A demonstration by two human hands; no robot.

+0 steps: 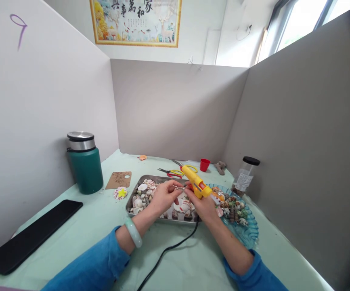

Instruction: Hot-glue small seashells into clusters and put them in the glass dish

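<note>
My right hand (203,206) grips a yellow glue gun (195,182) whose black cord (165,252) trails toward me. Its tip points left at a small thin piece pinched in my left hand (162,196); what the piece is I cannot make out. Both hands hover over a metal tray (138,190) filled with several seashells. A pale green bangle (134,231) sits on my left wrist.
A blue glass plate (247,232) with small shells lies right of the tray. Behind are scissors (171,173), a red cup (204,164) and a jar (246,176). A green flask (84,162), a brown card (118,180), a flower piece (120,193) and a black slab (29,236) sit left. Partitions enclose the table.
</note>
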